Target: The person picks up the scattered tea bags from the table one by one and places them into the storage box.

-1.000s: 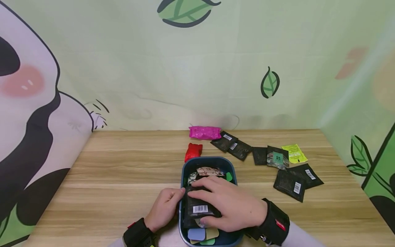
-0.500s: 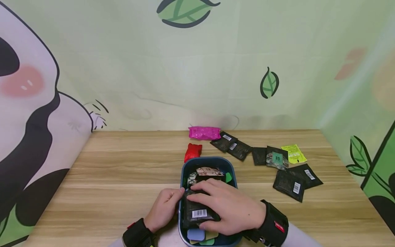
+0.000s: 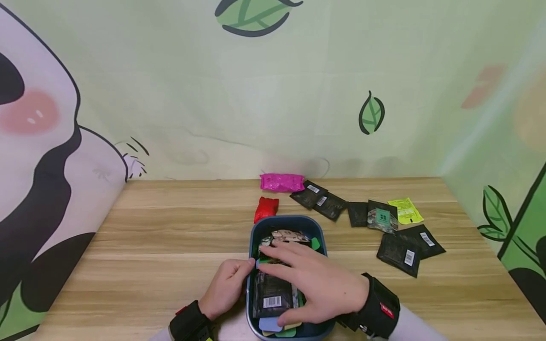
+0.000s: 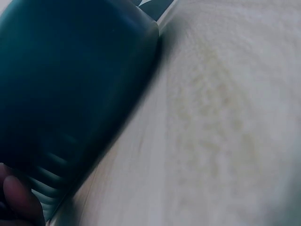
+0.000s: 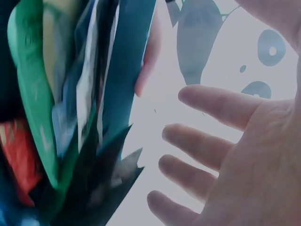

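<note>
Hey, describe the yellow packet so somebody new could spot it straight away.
On the wooden table, look right of the dark blue bin to the scattered black packets. Just right of the green-labelled packet lies the yellow packet, bright among black neighbours.

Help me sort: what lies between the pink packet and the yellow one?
Several black packets, one with a green label; the head view shows them.

At the left hand [image 3: 226, 286], a bin [image 3: 317, 228] is showing dark blue. By the right hand [image 3: 313, 283], a packet [image 3: 273, 287] is wearing black with a black-and-white striped barcode [image 3: 272, 301]. Beyond both hands, a wrapper [image 3: 282, 183] is gleaming magenta, a pouch [image 3: 266, 209] red, a sachet [image 3: 405, 210] yellow. Around the hands, a tabletop [image 3: 170, 241] is showing light-brown wood grain.
</note>
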Available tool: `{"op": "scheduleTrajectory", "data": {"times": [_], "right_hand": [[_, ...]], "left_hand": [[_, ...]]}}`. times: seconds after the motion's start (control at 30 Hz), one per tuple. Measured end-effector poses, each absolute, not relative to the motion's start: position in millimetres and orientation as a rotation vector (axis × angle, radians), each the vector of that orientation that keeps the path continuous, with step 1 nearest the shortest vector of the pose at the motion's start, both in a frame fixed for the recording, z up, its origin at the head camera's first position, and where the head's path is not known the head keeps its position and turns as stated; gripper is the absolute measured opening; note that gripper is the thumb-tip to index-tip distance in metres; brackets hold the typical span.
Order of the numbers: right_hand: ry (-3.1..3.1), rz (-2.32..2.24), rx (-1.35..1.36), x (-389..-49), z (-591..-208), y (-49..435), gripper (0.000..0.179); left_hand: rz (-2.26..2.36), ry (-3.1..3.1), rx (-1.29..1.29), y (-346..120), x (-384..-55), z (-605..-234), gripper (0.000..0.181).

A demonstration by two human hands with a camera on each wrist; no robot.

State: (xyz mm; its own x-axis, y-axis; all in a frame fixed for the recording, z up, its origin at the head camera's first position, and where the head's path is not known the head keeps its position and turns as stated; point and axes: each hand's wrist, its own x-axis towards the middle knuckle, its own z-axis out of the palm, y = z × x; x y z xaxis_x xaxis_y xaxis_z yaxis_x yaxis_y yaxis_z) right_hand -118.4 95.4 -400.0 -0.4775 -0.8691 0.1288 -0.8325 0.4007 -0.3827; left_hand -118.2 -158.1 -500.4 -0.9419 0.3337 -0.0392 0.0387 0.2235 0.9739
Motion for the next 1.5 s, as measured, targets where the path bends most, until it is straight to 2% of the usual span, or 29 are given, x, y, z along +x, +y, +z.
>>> {"op": "scheduleTrajectory", "data": {"times": [0.23, 0.43, 0.87, 1.17, 1.5], "right_hand": [[2.645, -0.627, -1.326, -131.5, -388.8, 113.7, 0.098], [2.821, -0.581, -1.157, -157.5, -384.1, 142.6, 0.107], [3.011, -0.381, -0.639, -219.7, -409.3, 233.8, 0.126], [2.972, -0.421, -0.529, -235.5, -434.4, 280.5, 0.117], [2.908, -0.459, -0.433, -240.5, -447.8, 291.3, 0.114]], "left_hand": [[1.767, 2.265, 0.311, -158.0, -118.6, -499.3, 0.055], [1.754, 2.253, 0.293, -158.8, -117.7, -499.3, 0.056], [1.758, 2.247, 0.299, -158.4, -117.0, -498.6, 0.054], [1.752, 2.249, 0.292, -158.3, -117.2, -497.2, 0.054], [1.850, 2.207, 0.283, -155.4, -114.9, -496.0, 0.052]]}}
